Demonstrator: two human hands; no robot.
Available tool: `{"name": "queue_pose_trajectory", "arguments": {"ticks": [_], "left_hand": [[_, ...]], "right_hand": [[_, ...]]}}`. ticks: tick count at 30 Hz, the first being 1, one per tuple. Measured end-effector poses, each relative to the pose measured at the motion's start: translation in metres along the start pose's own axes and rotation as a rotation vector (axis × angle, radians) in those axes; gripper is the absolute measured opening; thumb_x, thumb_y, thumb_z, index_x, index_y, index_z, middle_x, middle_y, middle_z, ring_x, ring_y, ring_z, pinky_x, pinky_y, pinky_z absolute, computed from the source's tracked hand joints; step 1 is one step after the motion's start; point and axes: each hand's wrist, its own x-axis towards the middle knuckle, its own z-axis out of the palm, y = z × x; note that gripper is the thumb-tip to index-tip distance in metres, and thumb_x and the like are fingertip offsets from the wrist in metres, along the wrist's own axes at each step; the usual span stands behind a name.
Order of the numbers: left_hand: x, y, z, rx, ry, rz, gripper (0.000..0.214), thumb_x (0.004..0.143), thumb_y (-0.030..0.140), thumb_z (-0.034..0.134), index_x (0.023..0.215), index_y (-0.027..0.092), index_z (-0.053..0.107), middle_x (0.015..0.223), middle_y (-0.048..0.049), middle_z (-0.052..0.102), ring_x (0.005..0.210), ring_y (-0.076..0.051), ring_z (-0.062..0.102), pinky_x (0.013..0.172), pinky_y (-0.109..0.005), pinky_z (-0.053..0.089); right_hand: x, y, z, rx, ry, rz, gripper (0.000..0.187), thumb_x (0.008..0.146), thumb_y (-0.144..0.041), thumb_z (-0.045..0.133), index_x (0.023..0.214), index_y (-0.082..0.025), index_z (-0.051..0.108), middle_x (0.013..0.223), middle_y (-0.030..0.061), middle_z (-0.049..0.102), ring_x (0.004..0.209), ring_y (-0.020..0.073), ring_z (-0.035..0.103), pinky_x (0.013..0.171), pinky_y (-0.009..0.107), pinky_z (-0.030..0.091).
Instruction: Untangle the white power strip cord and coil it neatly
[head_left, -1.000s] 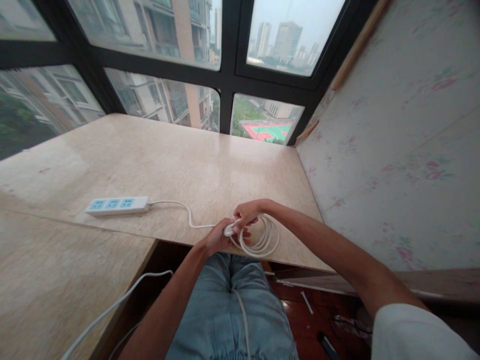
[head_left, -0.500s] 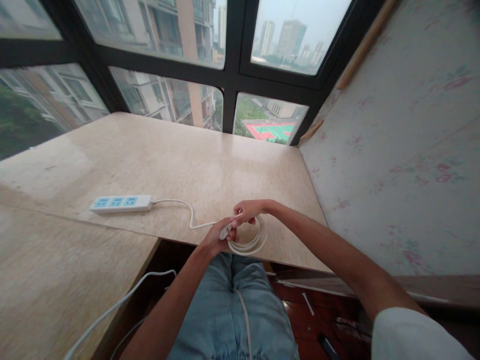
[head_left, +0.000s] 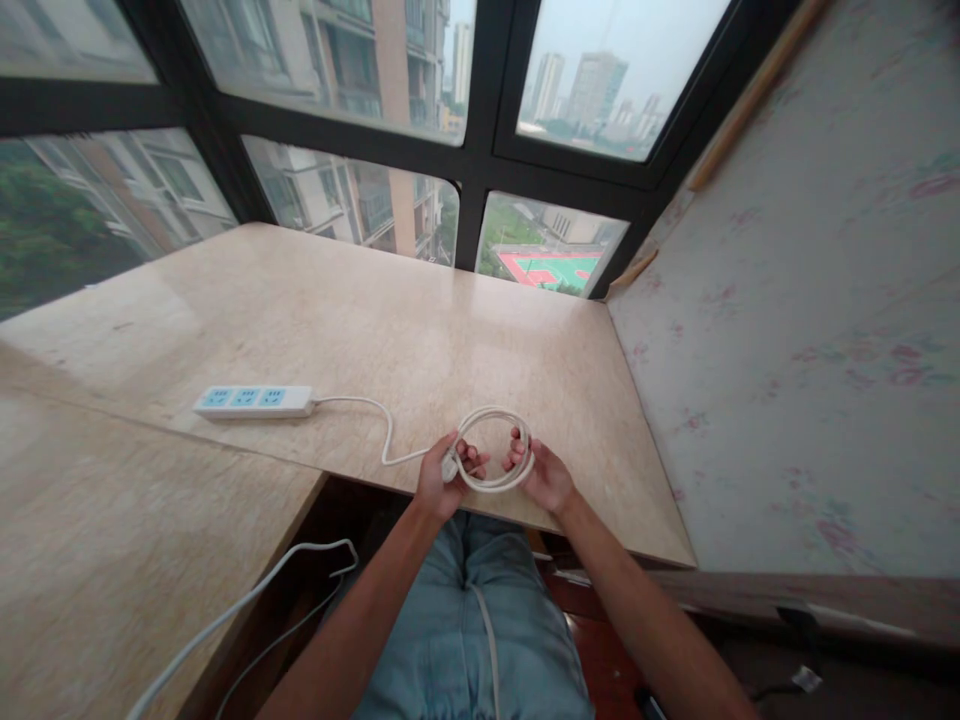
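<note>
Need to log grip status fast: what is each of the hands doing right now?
Left hand: closed, holding the left side of the coiled white cable.
Right hand: closed, holding the coil's right side.

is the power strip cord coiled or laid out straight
Mostly coiled: left hand and right hand hold the cord in looped rings; a short wavy stretch runs to the power strip.

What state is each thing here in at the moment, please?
Power strip: lying flat on the counter, sockets empty.
Cord: wound into a loop, held over the counter edge.
Left hand: closed on the cord's left side.
Right hand: closed on the cord's right side.
</note>
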Motion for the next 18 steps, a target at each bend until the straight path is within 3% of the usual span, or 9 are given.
{"name": "queue_pose_trajectory", "arguments": {"ticks": [3, 6, 10, 14, 18], "left_hand": [[0.002, -0.012, 0.006, -0.083, -0.006, 0.040, 0.028, 0.081, 0.030, 0.061, 0.059, 0.016, 0.053, 0.059, -0.0015, 0.057, 0.058, -0.014, 0.060, 0.056, -0.026, 0.047], [0.004, -0.025, 0.011, -0.175, 0.015, 0.092, 0.030, 0.084, 0.031, 0.057, 0.058, 0.016, 0.052, 0.062, -0.0023, 0.060, 0.061, -0.013, 0.061, 0.059, -0.025, 0.048], [0.007, -0.039, 0.015, -0.222, 0.097, 0.130, 0.031, 0.085, 0.029, 0.056, 0.057, 0.016, 0.053, 0.063, -0.0018, 0.063, 0.064, -0.013, 0.064, 0.066, -0.027, 0.050], [0.005, -0.041, 0.015, -0.195, 0.123, 0.125, 0.027, 0.081, 0.029, 0.061, 0.059, 0.016, 0.054, 0.068, -0.0031, 0.067, 0.069, -0.015, 0.067, 0.066, -0.027, 0.050], [0.000, -0.034, 0.012, -0.160, 0.041, 0.001, 0.017, 0.079, 0.027, 0.058, 0.069, 0.013, 0.061, 0.066, -0.0043, 0.067, 0.058, -0.015, 0.064, 0.061, -0.028, 0.051]], "right_hand": [[-0.008, 0.015, 0.022, 0.099, 0.146, -0.090, 0.039, 0.073, -0.054, 0.066, 0.103, -0.029, 0.059, 0.079, -0.0039, 0.061, 0.077, 0.0143, 0.062, 0.084, 0.032, 0.052], [-0.010, 0.018, 0.038, 0.102, 0.285, -0.092, 0.043, 0.078, -0.063, 0.054, 0.105, -0.030, 0.059, 0.084, -0.0001, 0.064, 0.086, 0.0192, 0.062, 0.077, 0.036, 0.053], [-0.007, 0.017, 0.043, 0.086, 0.446, -0.115, 0.041, 0.084, -0.063, 0.048, 0.099, -0.028, 0.061, 0.069, -0.0021, 0.059, 0.063, 0.0142, 0.057, 0.059, 0.027, 0.050], [-0.009, 0.011, 0.037, 0.253, 0.248, -0.202, 0.025, 0.086, -0.045, 0.059, 0.094, -0.022, 0.064, 0.052, -0.0096, 0.043, 0.038, 0.0052, 0.034, 0.041, 0.018, 0.037], [-0.013, 0.002, 0.027, 0.355, 0.122, -0.155, 0.019, 0.088, -0.034, 0.060, 0.094, -0.016, 0.065, 0.047, -0.0118, 0.038, 0.032, 0.0028, 0.028, 0.035, 0.016, 0.031]]}}
